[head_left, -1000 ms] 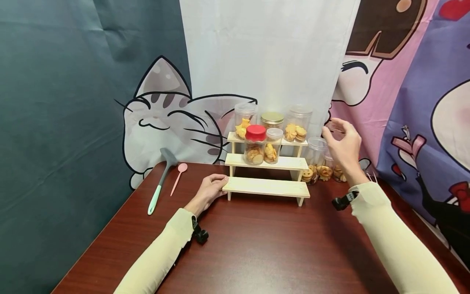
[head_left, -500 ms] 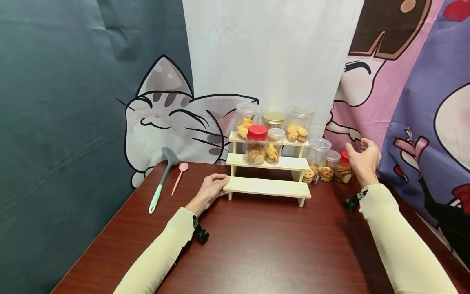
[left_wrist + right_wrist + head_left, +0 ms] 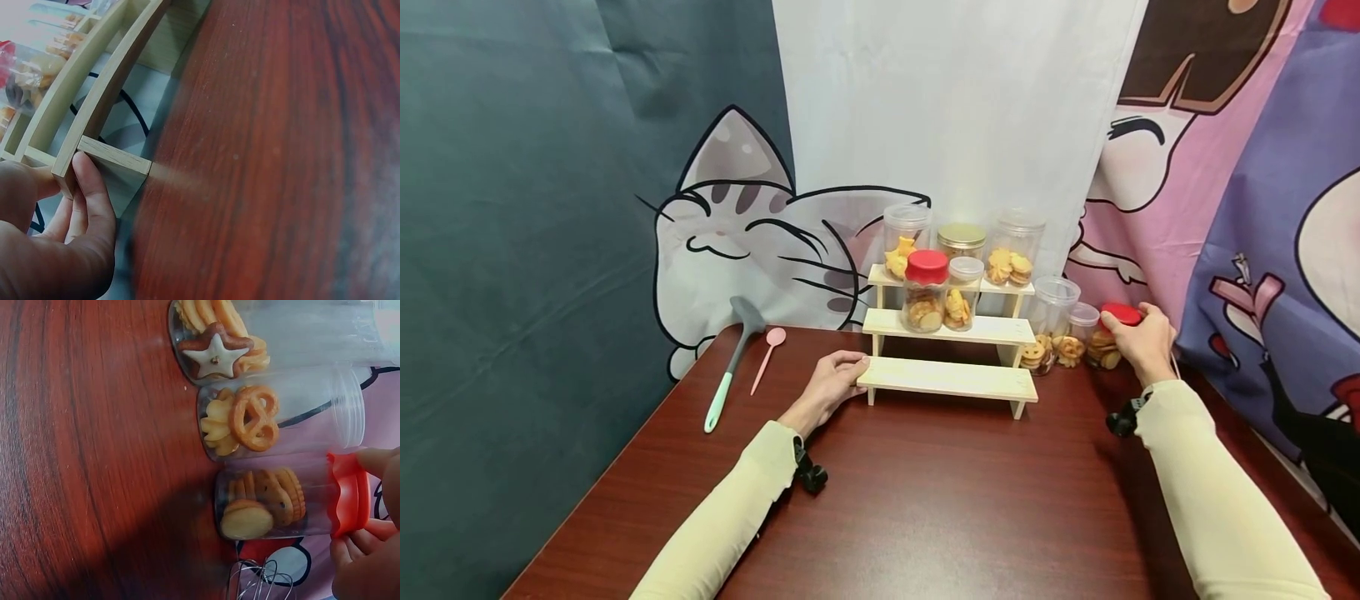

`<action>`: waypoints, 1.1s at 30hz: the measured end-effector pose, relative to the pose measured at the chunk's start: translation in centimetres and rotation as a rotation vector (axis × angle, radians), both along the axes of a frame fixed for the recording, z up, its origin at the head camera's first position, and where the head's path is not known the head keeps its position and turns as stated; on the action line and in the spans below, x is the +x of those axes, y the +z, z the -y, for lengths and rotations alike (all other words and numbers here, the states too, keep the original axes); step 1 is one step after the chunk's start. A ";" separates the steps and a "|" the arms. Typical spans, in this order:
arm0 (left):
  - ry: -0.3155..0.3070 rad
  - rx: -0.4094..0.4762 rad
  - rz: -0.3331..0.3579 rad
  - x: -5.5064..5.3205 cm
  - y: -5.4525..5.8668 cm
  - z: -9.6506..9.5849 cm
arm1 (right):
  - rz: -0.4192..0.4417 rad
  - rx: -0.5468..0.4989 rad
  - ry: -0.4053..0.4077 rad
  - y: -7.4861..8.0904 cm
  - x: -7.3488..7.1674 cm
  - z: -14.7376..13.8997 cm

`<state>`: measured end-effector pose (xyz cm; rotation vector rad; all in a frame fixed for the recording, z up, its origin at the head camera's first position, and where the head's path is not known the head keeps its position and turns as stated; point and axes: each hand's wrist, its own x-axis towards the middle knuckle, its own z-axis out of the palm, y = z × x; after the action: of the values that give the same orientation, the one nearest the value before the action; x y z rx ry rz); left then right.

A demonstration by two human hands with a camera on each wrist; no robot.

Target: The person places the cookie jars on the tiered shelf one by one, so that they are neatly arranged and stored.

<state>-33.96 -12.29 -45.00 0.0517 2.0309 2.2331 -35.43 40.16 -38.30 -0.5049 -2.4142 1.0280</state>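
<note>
My left hand (image 3: 829,387) pinches the left end of the lowest step of a three-step wooden display stand (image 3: 947,376). In the left wrist view, thumb and fingers lie on either side of the step board (image 3: 103,94). At the right, my right hand (image 3: 1145,343) grips the red lid (image 3: 351,494) of a clear cookie jar (image 3: 265,506) from above. That jar stands upright on the table. Beside it are a small clear-lidded jar (image 3: 1070,346) with a pretzel-shaped cookie and a taller clear jar (image 3: 1054,312), close to the stand.
The middle step carries a red-lidded jar (image 3: 923,300) and a small jar (image 3: 959,304); three more jars, one gold-lidded (image 3: 961,237), stand on top. A spatula (image 3: 730,371) and a pink spoon (image 3: 767,358) lie left. A wire whisk (image 3: 256,578) is beyond the gripped jar.
My right hand has moved right and down from near the upper jars to the red-lidded jar on the table, and has taken hold of its lid. My left hand stays on the stand.
</note>
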 end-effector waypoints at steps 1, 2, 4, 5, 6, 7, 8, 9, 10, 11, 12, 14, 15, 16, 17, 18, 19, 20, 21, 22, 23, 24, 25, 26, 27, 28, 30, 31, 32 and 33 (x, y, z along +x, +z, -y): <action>0.000 -0.001 0.001 0.0 0.0 0.0 | 0.008 0.002 0.004 0.0 0.0 -0.1; 0.001 0.000 0.002 0.0 0.0 0.0 | 0.017 0.007 0.009 0.1 0.0 -0.1; 0.001 -0.002 0.003 0.0 0.1 0.1 | 0.026 0.015 0.016 0.1 0.1 -0.1; 0.000 -0.002 0.002 0.0 0.1 0.1 | 0.027 0.019 0.017 0.0 0.1 -0.2; -0.001 -0.001 0.003 0.0 0.1 0.1 | 0.027 0.025 0.019 -0.1 0.1 -0.2; 0.000 0.001 0.002 0.0 0.1 0.1 | 0.028 0.031 0.018 -0.2 0.1 -0.3; 0.000 0.002 0.002 0.0 0.1 0.1 | 0.028 0.043 0.019 -0.3 0.1 -0.3; 0.000 0.004 0.002 0.0 0.1 0.1 | 0.029 0.050 0.018 -0.3 0.1 -0.3; 0.001 0.003 0.003 0.0 0.1 0.1 | 0.029 0.058 0.017 -0.4 0.1 -0.4; 0.001 0.004 0.003 0.0 0.0 0.1 | 0.028 0.068 0.015 -0.5 0.1 -0.5; 0.001 0.004 0.004 0.0 0.0 0.1 | 0.030 0.078 0.014 -0.6 0.1 -0.5; 0.002 -0.002 0.004 0.1 0.0 0.1 | 0.032 0.098 0.013 -0.7 0.2 -0.6; 0.002 -0.005 0.006 0.1 0.0 0.1 | 0.033 0.106 0.013 -0.7 0.2 -0.6; 0.002 -0.008 0.006 0.1 -0.1 0.2 | 0.034 0.110 0.012 -0.7 0.3 -0.7; 0.003 -0.010 0.005 0.1 -0.1 0.2 | 0.036 0.109 0.010 -0.8 0.4 -0.7; 0.002 -0.009 0.006 0.1 -0.1 0.2 | 0.039 0.102 0.007 -0.8 0.5 -0.7; 0.001 -0.007 0.007 0.0 -0.2 0.2 | 0.040 0.090 0.002 -0.8 0.5 -0.8; 0.000 -0.005 0.008 0.0 -0.2 0.1 | 0.042 0.076 -0.003 -0.8 0.6 -0.8; -0.001 -0.001 0.009 -0.1 -0.3 0.1 | 0.043 0.060 -0.008 -0.8 0.7 -0.8; -0.002 0.003 0.009 -0.1 -0.4 0.1 | 0.043 0.043 -0.014 -0.8 0.8 -0.9; -0.003 0.007 0.010 -0.1 -0.4 0.1 | 0.042 0.029 -0.021 -0.8 0.8 -0.9; -0.004 0.010 0.011 -0.2 -0.5 0.1 | 0.038 0.017 -0.025 -0.9 0.9 -0.9; -0.004 0.011 0.012 -0.2 -0.5 0.1 | 0.037 0.007 -0.031 -0.9 1.0 -0.9; -0.005 0.012 0.012 -0.2 -0.5 0.1 | 0.035 0.001 -0.035 -0.9 1.0 -0.8; -0.005 0.013 0.012 -0.2 -0.5 0.1 | 0.029 -0.004 -0.040 -0.8 1.1 -0.8; -0.007 0.015 0.011 -0.2 -0.5 0.1 | 0.025 -0.006 -0.044 -0.8 1.2 -0.8; -0.010 0.017 0.007 -0.2 -0.4 0.1 | 0.005 -0.004 -0.050 -0.6 1.4 -0.7; -0.012 0.017 0.006 -0.2 -0.3 0.1 | -0.005 0.002 -0.052 -0.5 1.5 -0.7; -0.013 0.016 0.004 -0.2 -0.3 0.1 | -0.017 0.011 -0.052 -0.4 1.6 -0.7; -0.014 0.015 0.002 -0.1 -0.2 0.1 | -0.031 0.020 -0.051 -0.2 1.6 -0.7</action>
<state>-34.11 -12.37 -45.20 0.0641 2.0063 2.2398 -33.79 40.90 -38.47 -0.5373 -2.3700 0.9815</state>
